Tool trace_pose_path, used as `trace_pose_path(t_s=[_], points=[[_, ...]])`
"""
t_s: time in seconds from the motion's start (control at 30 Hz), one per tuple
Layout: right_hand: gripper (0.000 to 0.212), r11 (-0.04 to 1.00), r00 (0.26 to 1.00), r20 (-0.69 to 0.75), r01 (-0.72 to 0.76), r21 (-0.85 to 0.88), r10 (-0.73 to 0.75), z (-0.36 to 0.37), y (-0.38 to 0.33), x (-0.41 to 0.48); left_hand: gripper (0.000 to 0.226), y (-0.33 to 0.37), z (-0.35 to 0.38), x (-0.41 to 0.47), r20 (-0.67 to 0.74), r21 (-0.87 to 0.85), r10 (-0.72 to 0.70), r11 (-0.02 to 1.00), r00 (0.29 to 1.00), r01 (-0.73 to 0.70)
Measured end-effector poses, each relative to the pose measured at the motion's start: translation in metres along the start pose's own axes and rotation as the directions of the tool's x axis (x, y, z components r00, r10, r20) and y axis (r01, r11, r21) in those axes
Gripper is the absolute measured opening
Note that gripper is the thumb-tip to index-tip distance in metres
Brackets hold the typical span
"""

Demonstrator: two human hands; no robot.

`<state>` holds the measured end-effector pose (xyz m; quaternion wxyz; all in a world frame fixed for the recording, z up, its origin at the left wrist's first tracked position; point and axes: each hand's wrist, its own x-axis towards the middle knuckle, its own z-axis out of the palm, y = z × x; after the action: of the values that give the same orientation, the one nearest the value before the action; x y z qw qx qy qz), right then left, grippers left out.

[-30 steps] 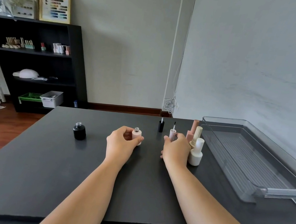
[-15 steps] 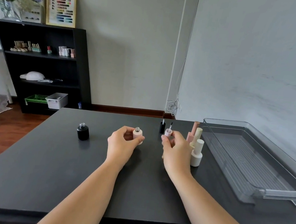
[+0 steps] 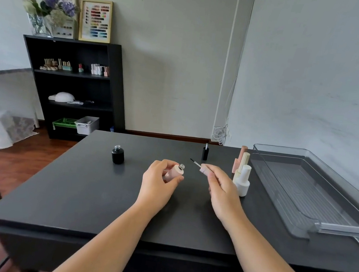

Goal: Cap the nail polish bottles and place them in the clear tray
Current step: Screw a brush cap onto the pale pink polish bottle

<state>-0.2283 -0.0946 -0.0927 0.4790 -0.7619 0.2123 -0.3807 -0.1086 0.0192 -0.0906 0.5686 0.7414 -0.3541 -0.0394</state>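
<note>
Head view: left hand [image 3: 158, 182] is closed around the open pink bottle [image 3: 174, 171], lifted off the table [image 3: 98, 193] and tilted so its neck points right. Right hand [image 3: 221, 187] pinches the pink brush cap [image 3: 203, 169], brush tip aimed left at the neck, just short of it and not yet in. To do this well: bring the bottle nearer upright so nothing runs out, line the brush stem up with the neck axis before pushing in, seat the cap square, then twist with the right fingers while the left holds the bottle from turning. Around: black open bottle [image 3: 118, 155] stands well to the left, its black brush cap [image 3: 205, 152] upright further back near centre; both untouched, need pairing later. Three capped bottles, white bottle [image 3: 242, 182] in front, cream bottle [image 3: 241, 165] and pink tall bottle [image 3: 239, 158] behind, stand just beside the right hand, between it and the clear tray [image 3: 313, 222]. Tray looks empty, so task is early. Main hazard, my read: right wrist or elbow clipping the capped cluster on the way to the tray.
</note>
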Motion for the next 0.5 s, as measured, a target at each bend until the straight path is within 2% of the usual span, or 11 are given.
trace_pose_path(t_s=[0.17, 0.27, 0.4, 0.5], points=[[0.029, 0.997, 0.999, -0.035, -0.014, 0.077, 0.017, -0.0040, 0.0028, 0.0018, 0.022, -0.0049, 0.0007, 0.0004, 0.005, 0.044, 0.005, 0.999, 1.000, -0.006], [0.023, 0.986, 0.993, -0.102, -0.040, 0.163, 0.058, -0.0059, 0.0054, 0.0045, 0.025, -0.0056, 0.0034, 0.0009, 0.023, 0.093, 0.028, 0.995, 0.999, -0.030], [0.014, 0.944, 0.980, -0.145, -0.084, 0.319, 0.136, -0.0085, 0.0071, 0.0068, 0.022, -0.0060, 0.0029, 0.0021, -0.007, 0.060, -0.017, 0.998, 1.000, 0.018], [0.012, 0.938, 0.972, -0.170, -0.101, 0.331, 0.165, -0.0088, 0.0072, 0.0076, 0.022, -0.0055, 0.0027, 0.0014, 0.001, 0.074, -0.012, 0.997, 1.000, 0.012]])
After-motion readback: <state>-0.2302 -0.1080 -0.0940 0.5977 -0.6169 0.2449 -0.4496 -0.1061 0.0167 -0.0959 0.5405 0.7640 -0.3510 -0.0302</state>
